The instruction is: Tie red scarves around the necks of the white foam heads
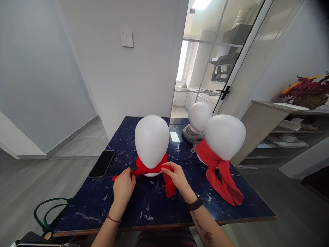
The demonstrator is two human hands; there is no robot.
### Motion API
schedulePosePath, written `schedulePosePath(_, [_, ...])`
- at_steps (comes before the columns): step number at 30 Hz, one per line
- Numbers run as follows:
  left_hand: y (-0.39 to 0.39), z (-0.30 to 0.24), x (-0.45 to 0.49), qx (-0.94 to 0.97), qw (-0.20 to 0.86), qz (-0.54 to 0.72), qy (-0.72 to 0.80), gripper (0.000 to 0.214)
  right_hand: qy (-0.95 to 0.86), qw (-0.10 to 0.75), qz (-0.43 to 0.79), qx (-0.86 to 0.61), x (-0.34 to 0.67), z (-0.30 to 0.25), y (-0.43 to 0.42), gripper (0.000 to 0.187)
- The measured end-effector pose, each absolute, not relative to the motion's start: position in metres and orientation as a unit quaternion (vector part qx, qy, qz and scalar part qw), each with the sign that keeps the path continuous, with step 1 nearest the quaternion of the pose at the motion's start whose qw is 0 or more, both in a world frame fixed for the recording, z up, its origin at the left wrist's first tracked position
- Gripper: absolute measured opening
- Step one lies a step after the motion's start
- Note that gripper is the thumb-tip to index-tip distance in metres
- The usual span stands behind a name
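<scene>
A white mannequin head (152,140) stands upright on the dark blue marbled table (154,212), with a red scarf (169,185) wrapped around its neck. My left hand (124,185) is closed on the scarf left of the neck, and a short red end sticks out past it. My right hand (177,175) pinches the scarf just right of the neck, where the other end hangs down onto the table. The scarf passes across the front of the neck between both hands. The back of the neck is hidden.
At the right stands another white head (225,135) with a knotted red scarf (223,178). Behind it is a third head (200,116) with a grey-brown scarf (191,135). A phone (102,164) lies at the table's left edge. A shelf (280,133) stands farther right.
</scene>
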State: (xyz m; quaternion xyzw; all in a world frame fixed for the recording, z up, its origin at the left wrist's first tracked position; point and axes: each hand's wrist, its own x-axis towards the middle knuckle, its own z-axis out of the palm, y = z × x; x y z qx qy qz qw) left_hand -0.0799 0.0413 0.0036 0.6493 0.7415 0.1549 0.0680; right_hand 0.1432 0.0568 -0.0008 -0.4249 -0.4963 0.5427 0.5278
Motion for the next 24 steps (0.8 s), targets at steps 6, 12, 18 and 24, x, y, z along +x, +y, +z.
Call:
schedulePosePath(6, [0.039, 0.004, -0.091, 0.635, 0.051, 0.108, 0.763, 0.017, -0.494, 0.547, 0.509, -0.445, 0.144, -0.003, 0.068, 0.027])
schedulePosePath(12, [0.035, 0.009, -0.099, 0.628, 0.025, 0.073, 0.774, 0.021, -0.477, 0.585, 0.486, -0.441, 0.138, -0.007, 0.07, 0.023])
schedulePosePath(18, [0.036, 0.007, -0.114, 0.609, 0.049, 0.105, 0.784, 0.018, -0.468, 0.58, 0.499, -0.442, 0.142, -0.01, 0.072, 0.027])
schedulePosePath(24, [0.029, -0.003, -0.089, 0.614, 0.417, 0.307, 0.596, 0.013, -0.482, 0.565, 0.491, -0.456, 0.131, -0.008, 0.056, 0.031])
